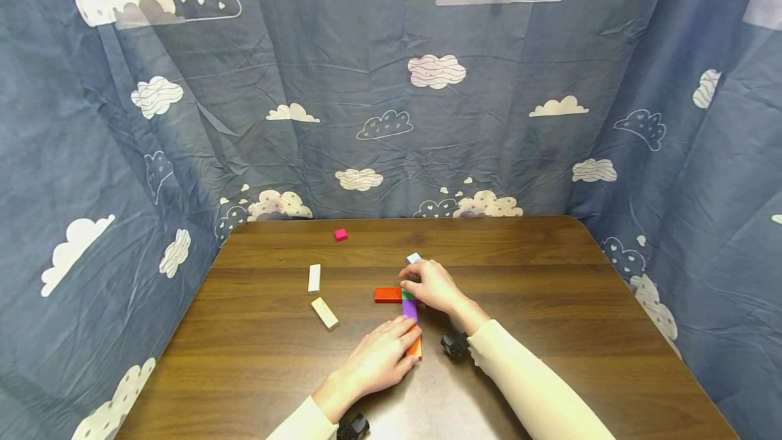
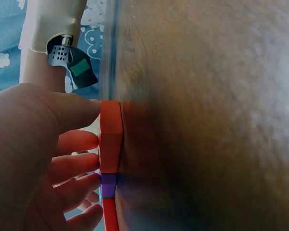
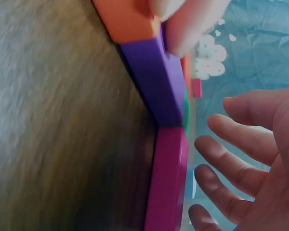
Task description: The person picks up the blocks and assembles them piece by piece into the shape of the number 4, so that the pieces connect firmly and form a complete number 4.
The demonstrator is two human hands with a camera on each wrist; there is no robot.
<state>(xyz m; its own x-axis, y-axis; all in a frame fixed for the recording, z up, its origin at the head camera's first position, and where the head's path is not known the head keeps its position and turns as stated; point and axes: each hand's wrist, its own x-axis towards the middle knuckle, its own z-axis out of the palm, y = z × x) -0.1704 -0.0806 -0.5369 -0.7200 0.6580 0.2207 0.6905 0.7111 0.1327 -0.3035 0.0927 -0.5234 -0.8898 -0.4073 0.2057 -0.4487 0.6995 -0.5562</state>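
My left hand (image 1: 380, 355) rests its fingers on an orange block (image 2: 111, 144) at the near end of a row of blocks. Its thumb lies close to that block's near corner in the left wrist view. A purple block (image 1: 409, 309) continues the row, with a green block (image 1: 408, 295) beyond it. To the left, a red block (image 1: 387, 295) lies crosswise. Over the row's far end hovers my right hand (image 1: 436, 287), fingers spread and holding nothing. Below it, a magenta block (image 3: 168, 178) meets the purple one, mostly hidden by the hand in the head view.
A light blue block (image 1: 414, 258) lies just past my right fingertips. Farther left on the wooden table (image 1: 519, 250) are a white block (image 1: 314, 278), a cream block (image 1: 325, 314) and a small pink block (image 1: 341, 235). A cloud-patterned curtain (image 1: 342, 39) surrounds the table.
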